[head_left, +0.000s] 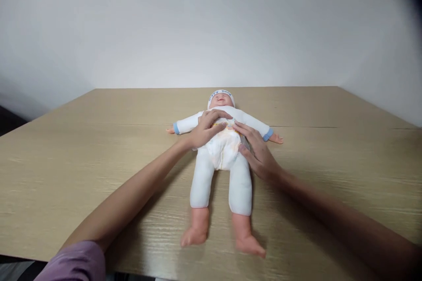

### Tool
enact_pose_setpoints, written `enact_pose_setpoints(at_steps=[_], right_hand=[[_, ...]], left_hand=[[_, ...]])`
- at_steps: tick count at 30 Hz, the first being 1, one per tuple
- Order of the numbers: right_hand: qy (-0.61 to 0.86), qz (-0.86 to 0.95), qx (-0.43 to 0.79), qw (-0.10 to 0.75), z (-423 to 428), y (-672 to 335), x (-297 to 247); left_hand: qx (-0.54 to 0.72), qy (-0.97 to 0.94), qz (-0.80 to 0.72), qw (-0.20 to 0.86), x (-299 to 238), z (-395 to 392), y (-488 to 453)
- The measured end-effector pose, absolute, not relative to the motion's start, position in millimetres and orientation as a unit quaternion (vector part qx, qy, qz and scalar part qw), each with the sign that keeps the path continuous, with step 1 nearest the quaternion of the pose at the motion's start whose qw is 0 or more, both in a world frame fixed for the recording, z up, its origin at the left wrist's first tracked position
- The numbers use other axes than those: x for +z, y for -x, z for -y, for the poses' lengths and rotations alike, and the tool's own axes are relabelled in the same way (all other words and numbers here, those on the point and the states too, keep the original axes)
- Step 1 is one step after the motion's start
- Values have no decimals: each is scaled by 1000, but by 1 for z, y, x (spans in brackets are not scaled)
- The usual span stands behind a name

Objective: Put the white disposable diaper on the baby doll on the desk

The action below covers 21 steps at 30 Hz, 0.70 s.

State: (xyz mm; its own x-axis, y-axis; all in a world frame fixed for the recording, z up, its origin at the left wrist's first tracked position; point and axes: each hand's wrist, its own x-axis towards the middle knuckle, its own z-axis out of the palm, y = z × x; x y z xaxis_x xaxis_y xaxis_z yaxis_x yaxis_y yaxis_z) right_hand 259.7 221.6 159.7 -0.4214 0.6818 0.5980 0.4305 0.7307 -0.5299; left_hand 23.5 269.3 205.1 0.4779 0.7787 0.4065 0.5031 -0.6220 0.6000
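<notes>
A baby doll (240,188) lies on its back, its feet toward me and its arms spread out. It has a white cloth body, blue cuffs and a white cap with lettering. Around its hips is a white diaper (223,151) with a yellow line down the front. My left hand (207,127) rests flat over the doll's belly at the diaper's upper edge, fingers stretched out. On the other side, my right hand (258,149) lies against the diaper's side and waist with its fingers apart. Whether either hand pinches a tab underneath is hidden.
The doll lies on a wide, light wood table (99,162) with a seam across it behind the doll's arms. A white wall (211,30) stands behind the table and along its sides. The table's front edge is close to me.
</notes>
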Motion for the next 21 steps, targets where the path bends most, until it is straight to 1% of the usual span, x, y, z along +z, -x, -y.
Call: enact_pose_setpoints(at_steps=[7,10,13,16,19,21], right_hand=[[317,838,135,424,-224,-266,160],[307,846,127,417,-224,-269,160],[316,848,111,412,-225,-270,160],[331,842,74,420,-227,-263,169],[355,827,23,435,-230,-243,190],[353,837,12,419,-231,-225,208]], left_hand=[[395,-805,-387,217,198,-266,-26],[399,-807,-399,176,193,-253,-5],[367,-805,-448,127,180,-237,29],[322,-792,-509,101,164,-226,59],[282,-778,-557,76,156,-225,70],[250,-777,-574,62,155,-226,67]])
